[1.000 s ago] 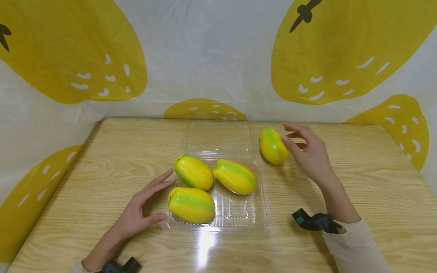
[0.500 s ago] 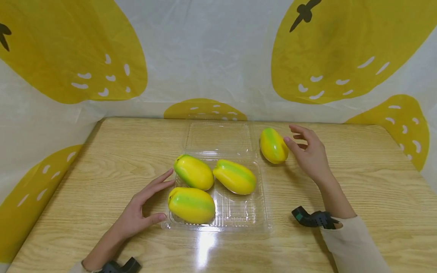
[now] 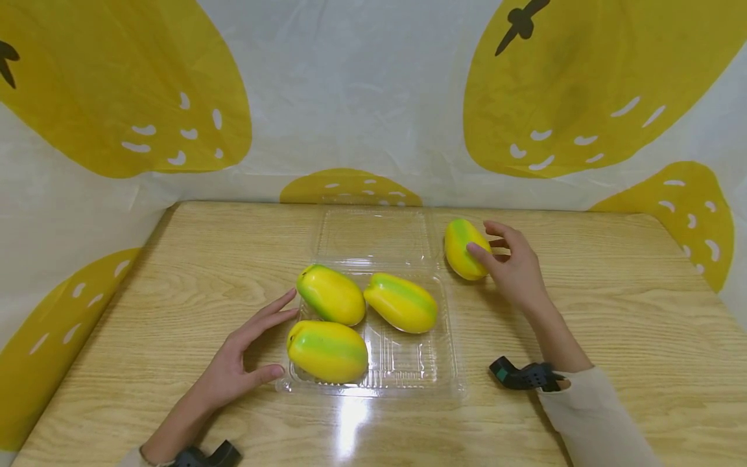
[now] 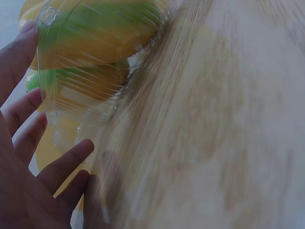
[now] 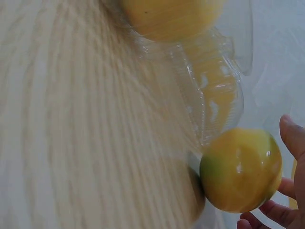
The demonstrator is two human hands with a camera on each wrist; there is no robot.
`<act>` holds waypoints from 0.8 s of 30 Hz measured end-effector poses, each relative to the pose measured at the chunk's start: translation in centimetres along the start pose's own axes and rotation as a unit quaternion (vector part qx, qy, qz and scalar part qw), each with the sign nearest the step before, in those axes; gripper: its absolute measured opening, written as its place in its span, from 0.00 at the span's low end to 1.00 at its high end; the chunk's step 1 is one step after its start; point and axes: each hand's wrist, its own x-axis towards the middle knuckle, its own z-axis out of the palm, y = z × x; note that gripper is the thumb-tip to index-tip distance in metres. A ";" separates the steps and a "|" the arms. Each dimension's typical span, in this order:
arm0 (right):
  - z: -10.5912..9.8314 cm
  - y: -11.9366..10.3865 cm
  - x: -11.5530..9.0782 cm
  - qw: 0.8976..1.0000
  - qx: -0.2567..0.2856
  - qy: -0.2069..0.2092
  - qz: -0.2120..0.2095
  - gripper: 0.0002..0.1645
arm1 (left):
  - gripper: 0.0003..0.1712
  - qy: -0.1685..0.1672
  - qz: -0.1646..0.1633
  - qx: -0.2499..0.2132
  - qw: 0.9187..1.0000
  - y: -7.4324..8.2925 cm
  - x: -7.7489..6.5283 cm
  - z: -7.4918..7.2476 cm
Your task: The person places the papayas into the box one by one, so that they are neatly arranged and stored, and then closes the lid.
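My left hand point(image 3: 239, 357) spreads its fingers along the left side of a clear plastic clamshell box point(image 3: 403, 373), fingertips right at the rim. In the box lie three yellow papayas with green streaks: an upper left papaya point(image 3: 331, 295), a lower left papaya point(image 3: 328, 352) and a right papaya point(image 3: 403, 303). Another papaya point(image 3: 458, 250) rests on the table beyond the box's right side. Around its right side stands my right hand point(image 3: 516, 266), thumb overlapping the fruit in the head view. The right wrist view shows a gap between the thumb point(image 5: 291, 136) and that papaya's skin.
The box's clear lid point(image 3: 373, 237) lies folded back toward the rear edge of the wooden table point(image 3: 630, 311). Behind the table hangs a white cloth point(image 3: 356, 84) printed with large yellow fruit. Both wrists wear black camera mounts, such as the right mount point(image 3: 525, 376).
My right hand draws back slightly to the right, then comes left again, its thumb now over the loose papaya. The left hand, the box and the fruits stay in place.
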 end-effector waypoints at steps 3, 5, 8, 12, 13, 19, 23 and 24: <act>0.4 0.0 -0.1 1.000 -0.003 -0.007 -0.001 0.42 | 0.36 0.000 0.000 -0.001 1.000 0.1 0.0 0.0; 0.5 -0.1 -0.1 1.000 -0.006 -0.009 -0.001 0.43 | 0.36 0.000 -0.001 -0.001 1.000 0.0 0.0 0.0; 0.7 -0.1 -0.1 1.000 -0.008 -0.013 0.001 0.43 | 0.37 0.002 -0.006 0.001 1.000 0.0 0.0 0.0; 0.8 -0.1 0.0 1.000 -0.007 -0.021 0.016 0.45 | 0.36 0.003 -0.010 0.002 1.000 0.1 0.0 0.0; 0.8 -0.1 0.0 0.999 -0.007 -0.024 0.021 0.46 | 0.36 0.003 -0.010 0.002 1.000 0.2 0.0 -0.1; 0.2 -0.2 0.1 0.997 -0.024 -0.053 0.042 0.48 | 0.36 0.005 -0.009 0.002 1.000 0.4 0.2 -0.1; -0.4 -0.3 0.2 0.995 -0.038 -0.078 0.051 0.48 | 0.35 0.005 -0.010 0.003 1.000 0.5 0.2 -0.1; -0.6 -0.3 0.2 0.994 -0.042 -0.083 0.053 0.48 | 0.35 0.005 -0.010 0.002 1.000 0.5 0.2 -0.1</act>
